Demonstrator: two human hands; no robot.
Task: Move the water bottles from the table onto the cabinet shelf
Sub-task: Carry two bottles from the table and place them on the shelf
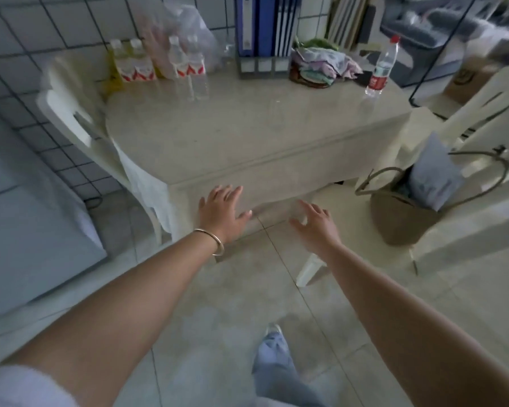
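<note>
Two clear water bottles (pixel 196 69) with red-and-white labels stand at the far left of the beige table (pixel 247 136). Beside them, further left, stand two bottles of yellow drink (pixel 130 63) with similar labels. A red-capped water bottle (pixel 382 67) stands alone at the table's far right. My left hand (pixel 222 214), with a bangle on its wrist, and my right hand (pixel 316 224) reach forward below the table's near edge. Both hands are open, fingers spread, and hold nothing. No cabinet shelf is in view.
Blue binders in a rack (pixel 266 33), a plastic bag (pixel 185 27) and a basket of cloths (pixel 321 66) stand at the table's back. White chairs sit left (pixel 80 124) and right (pixel 467 230); the right one holds a brown bag (pixel 403 218). A white appliance (pixel 27 230) stands at left.
</note>
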